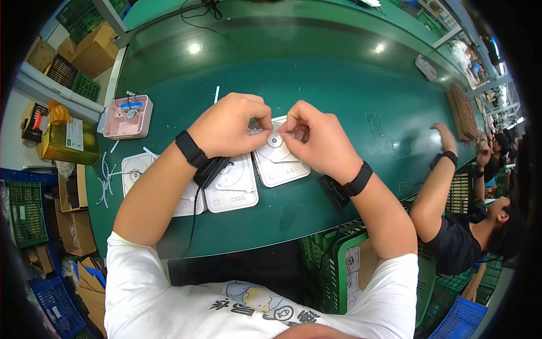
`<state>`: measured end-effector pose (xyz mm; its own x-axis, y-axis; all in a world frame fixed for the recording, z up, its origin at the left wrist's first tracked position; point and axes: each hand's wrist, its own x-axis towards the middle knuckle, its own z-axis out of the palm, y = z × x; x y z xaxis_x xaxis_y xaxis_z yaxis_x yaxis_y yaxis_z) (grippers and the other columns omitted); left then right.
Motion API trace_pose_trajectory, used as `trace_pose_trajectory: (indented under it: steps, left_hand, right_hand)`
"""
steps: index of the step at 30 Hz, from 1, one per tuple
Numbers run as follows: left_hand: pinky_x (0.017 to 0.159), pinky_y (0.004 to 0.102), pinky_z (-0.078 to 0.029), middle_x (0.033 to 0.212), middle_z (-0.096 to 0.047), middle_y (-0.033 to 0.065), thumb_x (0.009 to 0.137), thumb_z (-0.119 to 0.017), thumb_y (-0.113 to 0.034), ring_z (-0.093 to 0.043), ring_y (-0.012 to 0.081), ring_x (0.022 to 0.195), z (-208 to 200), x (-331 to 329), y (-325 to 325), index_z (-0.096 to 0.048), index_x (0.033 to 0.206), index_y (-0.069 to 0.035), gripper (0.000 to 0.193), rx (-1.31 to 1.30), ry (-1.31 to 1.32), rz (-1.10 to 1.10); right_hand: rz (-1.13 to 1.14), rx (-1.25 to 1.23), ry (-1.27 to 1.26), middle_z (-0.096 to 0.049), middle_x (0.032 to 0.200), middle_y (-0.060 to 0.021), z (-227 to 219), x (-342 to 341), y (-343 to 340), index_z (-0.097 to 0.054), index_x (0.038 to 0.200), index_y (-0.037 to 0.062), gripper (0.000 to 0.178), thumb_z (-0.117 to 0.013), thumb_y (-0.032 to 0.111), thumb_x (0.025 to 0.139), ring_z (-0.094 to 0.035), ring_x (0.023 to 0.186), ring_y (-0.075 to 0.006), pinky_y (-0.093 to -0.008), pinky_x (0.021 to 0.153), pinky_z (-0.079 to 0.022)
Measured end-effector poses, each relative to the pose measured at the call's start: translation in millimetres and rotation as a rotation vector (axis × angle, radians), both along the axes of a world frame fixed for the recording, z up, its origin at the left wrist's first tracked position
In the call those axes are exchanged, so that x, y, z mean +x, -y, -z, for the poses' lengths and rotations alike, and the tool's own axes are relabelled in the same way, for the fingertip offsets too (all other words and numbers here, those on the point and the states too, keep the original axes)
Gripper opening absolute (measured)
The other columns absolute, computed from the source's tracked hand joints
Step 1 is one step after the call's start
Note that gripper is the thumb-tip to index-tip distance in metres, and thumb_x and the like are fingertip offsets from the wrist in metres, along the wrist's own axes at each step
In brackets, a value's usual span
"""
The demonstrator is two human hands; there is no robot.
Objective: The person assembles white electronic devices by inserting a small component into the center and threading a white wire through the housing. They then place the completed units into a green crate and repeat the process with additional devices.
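left hand (234, 127) and right hand (320, 140) each hold thumb and fingertips close together above the round hub (275, 140) of a white disc-player housing (280, 176); whether either pinches a small part cannot be told. the housing lies beneath and between them, its long axis running away from the person, neither hand clearly nearer the hub. a second housing (232, 198) sits just left of it, and room for moving extends right and beyond over the green bench (350, 93).
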<state>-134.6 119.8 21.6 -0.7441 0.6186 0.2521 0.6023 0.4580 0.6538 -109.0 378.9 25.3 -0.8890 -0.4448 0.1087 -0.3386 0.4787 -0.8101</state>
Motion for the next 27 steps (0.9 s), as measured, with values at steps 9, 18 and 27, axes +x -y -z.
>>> trace_pose_trajectory:
  steps: [9, 18, 27]
  left_hand:
    - [0.073, 0.0377, -0.061, 0.085, -0.078, 0.0091, 0.086, -0.083, -0.013, -0.075, 0.0235, 0.078, -8, 1, 3, -0.081, 0.090, -0.003, 0.011, -0.039, 0.212, -0.054]
    - [0.066, 0.0331, -0.058, 0.078, -0.078, 0.0072, 0.085, -0.084, -0.013, -0.072, 0.0156, 0.068, -23, 1, 10, -0.081, 0.090, 0.000, 0.014, -0.041, 0.576, -0.040]
    - [0.062, 0.0316, -0.055, 0.072, -0.075, 0.0030, 0.089, -0.085, -0.015, -0.067, 0.0110, 0.062, -26, 2, 10, -0.081, 0.089, 0.000, 0.016, -0.204, 0.435, 0.016]
  right_hand:
    - [-0.124, 0.229, -0.314, -0.082, 0.104, -0.0093, -3, 5, -3, -0.079, 0.122, 0.0080, 0.033, -0.074, -0.005, 0.092, -0.076, 0.093, -0.0321, -0.0434, 0.089, -0.064]
    - [-0.112, 0.198, -0.365, -0.080, 0.109, -0.0101, 4, 7, 1, -0.083, 0.128, 0.0107, 0.041, -0.071, -0.004, 0.092, -0.074, 0.104, -0.0338, -0.0469, 0.094, -0.062]
    - [-0.157, 0.236, -0.313, -0.077, 0.105, -0.0092, 4, 1, -1, -0.086, 0.121, 0.0114, 0.036, -0.072, -0.002, 0.091, -0.073, 0.104, -0.0340, -0.0465, 0.095, -0.061]
